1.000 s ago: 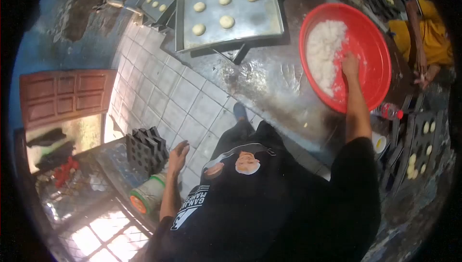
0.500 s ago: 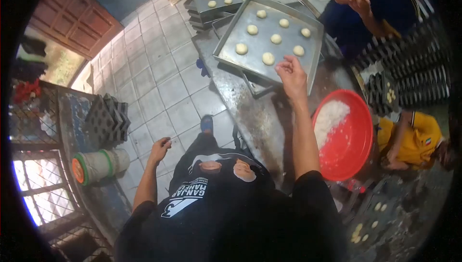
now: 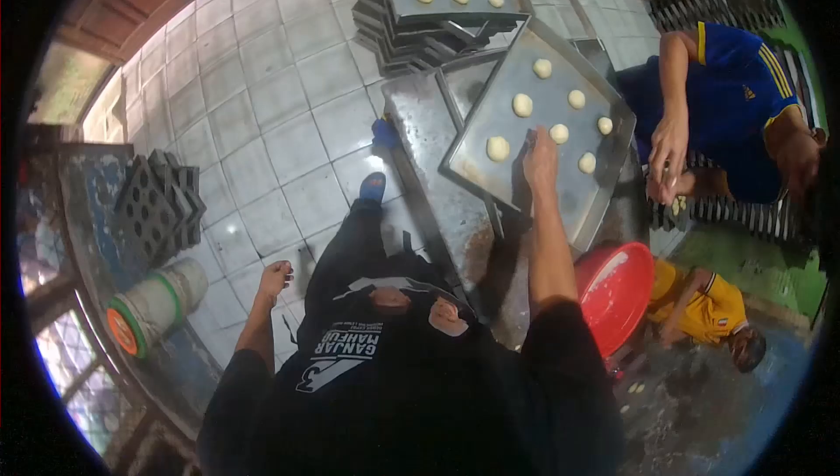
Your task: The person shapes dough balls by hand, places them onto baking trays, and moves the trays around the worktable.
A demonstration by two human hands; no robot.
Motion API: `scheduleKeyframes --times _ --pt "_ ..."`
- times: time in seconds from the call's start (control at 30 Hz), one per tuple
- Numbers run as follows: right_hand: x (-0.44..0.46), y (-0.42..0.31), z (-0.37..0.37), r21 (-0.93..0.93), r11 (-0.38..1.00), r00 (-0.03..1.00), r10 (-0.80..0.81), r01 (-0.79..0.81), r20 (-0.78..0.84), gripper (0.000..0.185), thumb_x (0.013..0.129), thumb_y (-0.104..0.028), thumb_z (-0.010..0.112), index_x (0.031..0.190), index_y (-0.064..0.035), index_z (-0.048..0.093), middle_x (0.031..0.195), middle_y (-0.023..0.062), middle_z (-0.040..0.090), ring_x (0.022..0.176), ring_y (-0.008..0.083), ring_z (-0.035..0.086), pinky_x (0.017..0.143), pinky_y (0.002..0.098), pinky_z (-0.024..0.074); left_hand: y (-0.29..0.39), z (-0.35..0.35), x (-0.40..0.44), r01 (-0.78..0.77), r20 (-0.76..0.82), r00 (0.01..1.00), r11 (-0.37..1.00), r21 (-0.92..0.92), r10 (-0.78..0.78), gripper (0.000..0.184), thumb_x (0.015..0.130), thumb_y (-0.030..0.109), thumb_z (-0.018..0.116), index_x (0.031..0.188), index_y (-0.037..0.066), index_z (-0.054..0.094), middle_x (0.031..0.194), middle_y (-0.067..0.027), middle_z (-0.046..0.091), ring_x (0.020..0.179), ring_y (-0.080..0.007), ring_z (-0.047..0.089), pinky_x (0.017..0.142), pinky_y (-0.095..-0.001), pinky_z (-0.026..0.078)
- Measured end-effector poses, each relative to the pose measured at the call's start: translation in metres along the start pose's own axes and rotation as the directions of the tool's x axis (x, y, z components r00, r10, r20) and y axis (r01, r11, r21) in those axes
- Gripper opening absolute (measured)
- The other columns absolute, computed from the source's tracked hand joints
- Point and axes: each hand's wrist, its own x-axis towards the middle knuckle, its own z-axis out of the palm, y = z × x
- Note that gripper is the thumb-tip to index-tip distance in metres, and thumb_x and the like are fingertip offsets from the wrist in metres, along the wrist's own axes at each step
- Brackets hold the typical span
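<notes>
the left hand (image 3: 276, 278) hangs loosely open, the right hand (image 3: 540, 159) hides its grip over the tray (image 3: 579, 200), where light touches should keep dough balls (image 3: 522, 105) round.

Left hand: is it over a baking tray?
No, the left hand shows against the tiled floor, while the right hand is over the nearer baking tray.

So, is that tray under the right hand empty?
Not empty: several pale dough balls sit on the tray, spaced apart, bare surface between.
</notes>
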Motion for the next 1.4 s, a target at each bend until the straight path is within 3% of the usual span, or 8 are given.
scheduleKeyframes --times 0.13,0.23,0.3,0.47,0.67,0.9,1.07,1.4 --pt "-0.023 -0.086 -0.084 0.018 0.997 0.984 -0.071 0.074 -0.162 0.041 0.089 0.003 0.057 0.13 0.0018 0.056 0.12 0.026 0.064 0.113 0.0466 0.059 0.101 0.052 0.0449 0.074 -0.029 0.076 -0.277 0.026 0.96 0.929 0.247 0.279 0.044 0.1 0.04 0.059 0.123 0.002 0.065 0.103 -0.0068 0.071 0.088 -0.0185 0.066 0.077 -0.0306 0.05" --pt "-0.081 -0.129 -0.106 0.275 0.954 0.971 0.058 -0.123 0.234 0.034 0.093 -0.005 0.06 0.126 0.0008 0.06 0.121 0.0249 0.064 0.115 0.0418 0.061 0.1 0.0465 0.0486 0.206 0.02 0.105 -0.512 0.116 0.85 0.757 0.407 0.513 0.044 0.102 0.036 0.058 0.125 0.0 0.065 0.108 -0.0078 0.071 0.091 -0.0187 0.066 0.08 -0.0292 0.05" --pt "-0.118 -0.154 -0.108 0.336 0.92 0.917 0.056 -0.201 0.395 0.028 0.095 -0.006 0.059 0.122 -0.001 0.063 0.119 0.0226 0.066 0.113 0.0409 0.063 0.099 0.0448 0.0496 0.284 0.08 0.106 -0.708 0.124 0.697 0.651 0.273 0.706 0.045 0.102 0.036 0.059 0.131 0.002 0.063 0.115 -0.0101 0.07 0.099 -0.0196 0.067 0.086 -0.0311 0.051" --pt "-0.209 -0.158 -0.103 0.267 0.878 0.863 0.257 -0.396 0.436 0.028 0.095 -0.009 0.057 0.121 0.0008 0.064 0.117 0.021 0.067 0.111 0.0393 0.064 0.095 0.0461 0.0513 0.411 0.228 0.008 -0.717 0.25 0.67 0.696 -0.025 0.699 0.053 0.102 0.034 0.06 0.143 0.002 0.05 0.112 -0.0137 0.071 0.092 -0.0196 0.068 0.08 -0.0314 0.053" --pt "-0.262 -0.14 -0.104 0.238 0.773 0.746 0.404 -0.588 0.529 0.033 0.096 -0.017 0.056 0.125 -0.0017 0.064 0.12 0.021 0.068 0.112 0.0398 0.065 0.097 0.0466 0.0505 0.404 0.34 -0.033 -0.655 0.293 0.7 0.749 -0.101 0.651 0.101 0.095 0.057 0.061 0.156 -0.006 0.012 0.151 -0.0326 0.04 0.138 -0.0372 0.047 0.114 -0.0407 0.035" --pt "-0.298 -0.116 -0.116 0.309 0.79 0.829 0.404 -0.529 0.388 0.034 0.096 -0.018 0.057 0.125 -0.001 0.063 0.118 0.022 0.068 0.111 0.0412 0.064 0.096 0.0469 0.0502 0.381 0.373 -0.039 -0.658 0.245 0.747 0.739 0.141 0.619 0.09 0.099 0.046 0.057 0.153 -0.011 0.012 0.145 -0.036 0.046 0.136 -0.0448 0.047 0.114 -0.0428 0.037" --pt "-0.323 -0.1 -0.12 0.28 0.799 0.824 0.414 -0.532 0.386 0.037 0.095 -0.017 0.06 0.127 0.0002 0.062 0.117 0.0183 0.069 0.11 0.0368 0.066 0.094 0.0435 0.0514 0.372 0.383 0.007 -0.688 0.165 0.717 0.648 0.327 0.677 0.069 0.101 0.053 0.047 0.121 -0.011 0.062 0.116 -0.0363 0.065 0.117 -0.0479 0.061 0.1 -0.0485 0.046" --pt "-0.35 -0.078 -0.112 0.447 0.662 0.799 0.477 -0.601 0.367 0.043 0.093 -0.024 0.06 0.13 -0.0012 0.061 0.116 0.0205 0.07 0.111 0.0365 0.066 0.095 0.0426 0.051 0.374 0.384 0.053 -0.713 0.297 0.677 0.501 0.49 0.673 0.083 0.098 0.065 0.039 0.101 -0.013 0.068 0.109 -0.0387 0.065 0.111 -0.0495 0.062 0.099 -0.0522 0.045"
